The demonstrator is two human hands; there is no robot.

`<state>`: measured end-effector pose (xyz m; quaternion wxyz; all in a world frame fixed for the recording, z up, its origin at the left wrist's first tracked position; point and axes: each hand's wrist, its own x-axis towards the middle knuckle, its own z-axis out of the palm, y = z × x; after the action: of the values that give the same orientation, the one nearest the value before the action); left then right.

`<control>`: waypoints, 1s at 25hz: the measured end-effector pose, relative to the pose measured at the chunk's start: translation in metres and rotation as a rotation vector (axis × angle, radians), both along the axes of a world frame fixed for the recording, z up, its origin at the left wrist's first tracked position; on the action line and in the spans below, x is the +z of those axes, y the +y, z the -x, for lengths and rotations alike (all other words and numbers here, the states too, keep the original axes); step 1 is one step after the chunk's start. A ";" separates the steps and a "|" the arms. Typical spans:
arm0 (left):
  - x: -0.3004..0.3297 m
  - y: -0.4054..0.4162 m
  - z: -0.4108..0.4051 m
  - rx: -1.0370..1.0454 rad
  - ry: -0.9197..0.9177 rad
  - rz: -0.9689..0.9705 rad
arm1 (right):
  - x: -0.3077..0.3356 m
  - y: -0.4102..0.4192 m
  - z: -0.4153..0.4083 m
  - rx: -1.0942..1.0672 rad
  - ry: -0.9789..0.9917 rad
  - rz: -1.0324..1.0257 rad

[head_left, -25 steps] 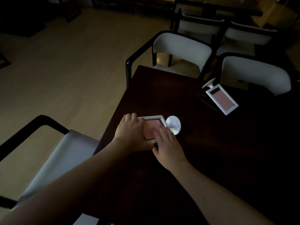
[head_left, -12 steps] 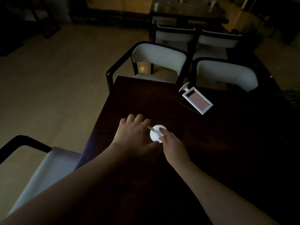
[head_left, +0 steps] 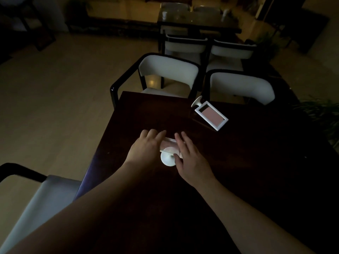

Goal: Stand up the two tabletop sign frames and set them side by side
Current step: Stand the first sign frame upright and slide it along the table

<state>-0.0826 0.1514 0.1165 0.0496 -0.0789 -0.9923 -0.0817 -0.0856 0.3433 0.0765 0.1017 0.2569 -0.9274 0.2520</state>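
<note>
Two white sign frames with pink inserts are on the dark table (head_left: pixel 247 162). The near sign frame (head_left: pixel 169 146) is between my hands, tilted, with its round white foot (head_left: pixel 167 160) turned toward me and low by the table top. My left hand (head_left: pixel 145 150) grips its left side and my right hand (head_left: pixel 189 156) grips its right side, thumb by the foot; most of the frame is hidden by my fingers. The far sign frame (head_left: pixel 211 117) lies flat near the table's far edge, its foot (head_left: pixel 196 102) pointing away.
Two white-cushioned chairs (head_left: pixel 167 69) (head_left: pixel 240 85) stand at the table's far edge, and another chair (head_left: pixel 42 202) at my near left. The table's left edge runs close to my left hand. A second table with chairs (head_left: pixel 198 22) stands farther back.
The near frame lay flat under my hands with its foot to the right; it has been turned and raised, so the foot now faces me. The view has shifted upward.
</note>
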 end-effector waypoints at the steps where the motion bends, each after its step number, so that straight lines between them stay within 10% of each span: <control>1: -0.002 0.002 0.000 0.000 0.005 -0.019 | 0.000 0.001 0.002 -0.026 -0.007 -0.029; 25: -0.043 0.000 0.001 0.055 0.028 -0.191 | -0.009 0.016 0.028 -0.185 -0.158 0.001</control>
<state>-0.0837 0.1509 0.0732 0.0731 -0.0477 -0.9810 -0.1732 -0.1133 0.3598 0.0672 0.0514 0.1496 -0.9522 0.2615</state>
